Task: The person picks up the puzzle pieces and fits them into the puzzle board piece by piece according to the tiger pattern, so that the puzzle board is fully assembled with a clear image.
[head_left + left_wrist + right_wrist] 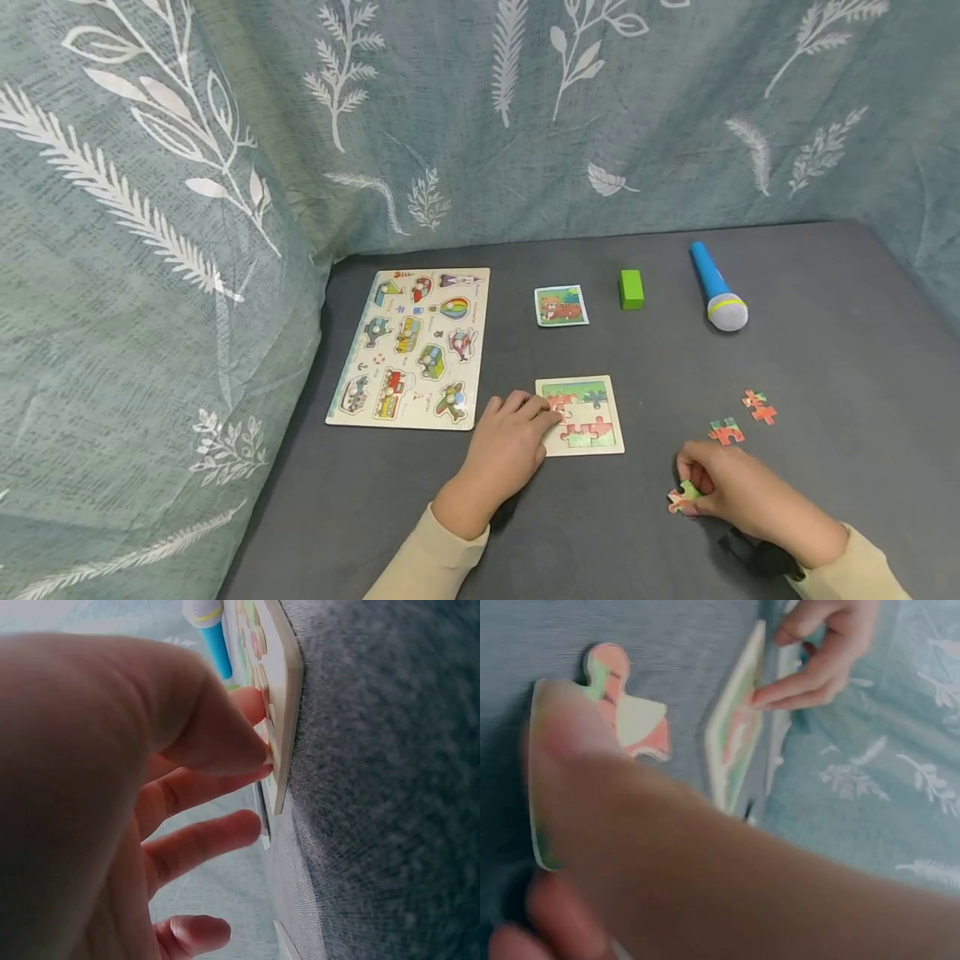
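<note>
A square wooden jigsaw board [616,417] lies flat on the grey table, with several jigsaw pieces set in its frame and bare gaps between them. My left hand [506,450] rests at its left side. In the left wrist view, thumb and fingertips touch the top of the board [283,712], while the other fingers extend loosely. To the board's right, my right hand [738,492] pinches a green and orange jigsaw piece [681,498] between thumb and fingers. The right wrist view shows this piece [634,716] close up, partly covered by the thumb. Two loose pieces, one green-orange [726,431] and one orange [761,407], lie beyond that hand.
A large peg puzzle board [408,358] with vehicle pictures lies at the left. Along the back are a small bear picture card [562,307], a green block [632,289] and a blue toy microphone [716,283]. A leaf-patterned curtain [465,167] hangs behind.
</note>
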Action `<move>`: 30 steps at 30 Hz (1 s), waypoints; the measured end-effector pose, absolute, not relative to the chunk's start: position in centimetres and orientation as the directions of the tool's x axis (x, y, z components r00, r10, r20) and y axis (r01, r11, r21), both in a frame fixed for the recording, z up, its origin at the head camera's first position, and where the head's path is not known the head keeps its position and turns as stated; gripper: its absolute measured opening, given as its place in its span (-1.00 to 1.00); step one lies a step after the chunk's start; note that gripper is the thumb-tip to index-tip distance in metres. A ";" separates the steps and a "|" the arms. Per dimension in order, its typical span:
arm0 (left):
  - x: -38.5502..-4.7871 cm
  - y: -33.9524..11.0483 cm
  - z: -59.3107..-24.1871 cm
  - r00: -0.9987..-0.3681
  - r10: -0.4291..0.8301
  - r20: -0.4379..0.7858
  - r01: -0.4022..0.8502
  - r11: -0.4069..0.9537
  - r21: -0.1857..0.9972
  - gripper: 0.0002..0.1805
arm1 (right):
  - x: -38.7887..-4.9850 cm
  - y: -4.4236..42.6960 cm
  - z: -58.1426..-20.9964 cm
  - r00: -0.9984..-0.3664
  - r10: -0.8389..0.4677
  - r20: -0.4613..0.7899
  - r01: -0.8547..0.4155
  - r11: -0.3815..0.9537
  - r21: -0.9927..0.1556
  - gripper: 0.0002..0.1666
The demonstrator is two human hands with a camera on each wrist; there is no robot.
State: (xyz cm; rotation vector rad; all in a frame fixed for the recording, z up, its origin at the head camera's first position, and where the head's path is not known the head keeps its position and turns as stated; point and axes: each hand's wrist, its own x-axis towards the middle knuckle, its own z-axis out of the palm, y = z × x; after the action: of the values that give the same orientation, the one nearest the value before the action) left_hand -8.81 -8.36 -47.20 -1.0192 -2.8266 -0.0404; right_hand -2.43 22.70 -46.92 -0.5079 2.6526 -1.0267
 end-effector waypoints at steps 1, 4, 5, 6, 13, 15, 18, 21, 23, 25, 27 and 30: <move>-8.8 -8.4 -47.2 -0.762 0.633 0.132 0.637 0.771 -0.021 -0.62 | -2.9 22.4 -46.7 -0.907 -0.412 -0.087 -0.230 0.658 -0.717 -0.53; -8.8 -8.4 -47.4 -0.765 0.631 0.129 0.634 0.773 -0.025 -0.62 | -4.9 21.0 -45.9 -0.922 -0.385 -0.040 -0.196 0.556 -0.808 -0.67; -8.8 -8.3 -47.4 -0.766 0.630 0.126 0.633 0.774 -0.027 -0.62 | -5.6 20.5 -45.7 -0.930 -0.367 -0.024 -0.187 0.527 -0.829 -0.73; -8.9 -8.3 -47.5 -0.766 0.630 0.125 0.632 0.774 -0.029 -0.63 | -6.2 20.0 -45.4 -0.936 -0.350 -0.014 -0.174 0.499 -0.849 -0.76; -8.8 -7.7 -47.7 -0.772 0.629 0.093 0.630 0.777 -0.021 -0.58 | -9.5 17.7 -45.0 -0.946 -0.320 -0.055 -0.102 0.455 -0.885 -0.78; -8.8 -7.6 -47.7 -0.774 0.627 0.089 0.627 0.778 -0.022 -0.57 | -10.1 17.3 -45.3 -0.950 -0.311 -0.036 -0.123 0.476 -0.871 -0.85; -8.7 -7.6 -47.7 -0.777 0.625 0.082 0.625 0.780 -0.022 -0.58 | -10.9 16.8 -45.6 -0.957 -0.290 -0.031 -0.120 0.488 -0.865 -0.86; -8.8 -7.7 -47.5 -0.776 0.625 0.083 0.626 0.780 -0.017 -0.59 | -11.3 16.5 -45.9 -0.959 -0.278 -0.055 -0.091 0.487 -0.869 -0.82; -8.8 -7.8 -47.4 -0.776 0.624 0.086 0.626 0.780 -0.009 -0.60 | -11.5 16.2 -46.0 -0.957 -0.280 -0.073 -0.073 0.478 -0.876 -0.81; -8.9 -7.9 -47.3 -0.775 0.624 0.094 0.627 0.779 -0.004 -0.61 | -11.5 15.8 -46.1 -0.954 -0.287 -0.083 -0.063 0.465 -0.883 -0.83; -8.9 -8.1 -47.3 -0.774 0.625 0.105 0.628 0.778 -0.001 -0.62 | -11.3 15.3 -46.1 -0.951 -0.295 -0.094 -0.049 0.444 -0.895 -0.86; -9.1 -8.5 -47.3 -0.774 0.621 0.119 0.627 0.779 0.011 -0.61 | -11.0 14.2 -46.2 -0.945 -0.313 -0.098 -0.052 0.437 -0.898 -0.87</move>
State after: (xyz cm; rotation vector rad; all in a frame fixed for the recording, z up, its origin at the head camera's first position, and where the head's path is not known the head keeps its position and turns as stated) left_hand -9.07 -8.49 -47.30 -1.0066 -2.8597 -0.0761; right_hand -10.99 14.16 -46.19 -0.3164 2.4418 -1.5122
